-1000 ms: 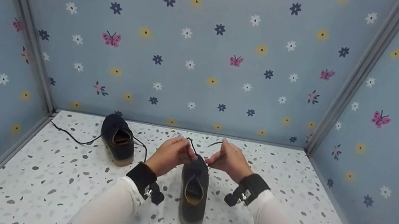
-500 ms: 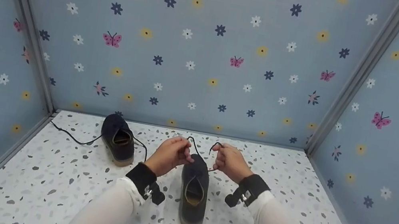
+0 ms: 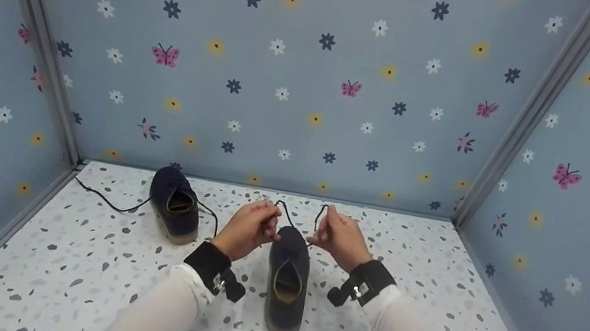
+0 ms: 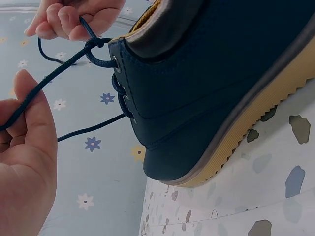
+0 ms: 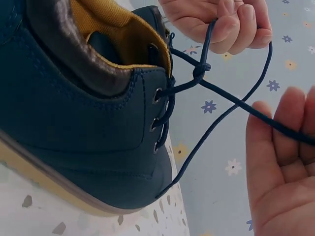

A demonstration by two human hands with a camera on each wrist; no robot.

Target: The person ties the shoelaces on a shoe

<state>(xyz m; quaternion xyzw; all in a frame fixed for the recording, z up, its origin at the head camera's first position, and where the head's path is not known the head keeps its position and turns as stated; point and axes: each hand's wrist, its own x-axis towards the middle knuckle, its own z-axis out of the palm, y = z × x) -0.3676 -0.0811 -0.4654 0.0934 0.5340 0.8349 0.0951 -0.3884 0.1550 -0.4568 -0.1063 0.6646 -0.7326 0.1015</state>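
Note:
A dark blue lace-up shoe [image 3: 283, 313] stands on the floor, toe toward the back wall, between both hands. My left hand [image 3: 250, 229] is left of its toe, fingers curled round one end of the shoelace [image 4: 54, 72]. On the other side my right hand [image 3: 344, 238] grips the other lace end, raised a little above the shoe. Both wrist views show a crossing knot [image 5: 199, 72] in the laces just off the top eyelets [image 5: 158, 95]. Lace stretches from this knot toward each hand, and a slack stretch hangs in a curve beyond.
A second dark shoe [image 3: 183, 225] stands to the left near the back wall, its untied lace [image 3: 111, 205] trailing across the speckled floor [image 3: 73, 272]. Blue flowered panels [image 3: 314, 85] enclose the back and both sides.
My right hand first draws away from the shoe, then turns with fingertips raised, its lace now looping upward. My left hand shifts slightly left. The shoes stay in place.

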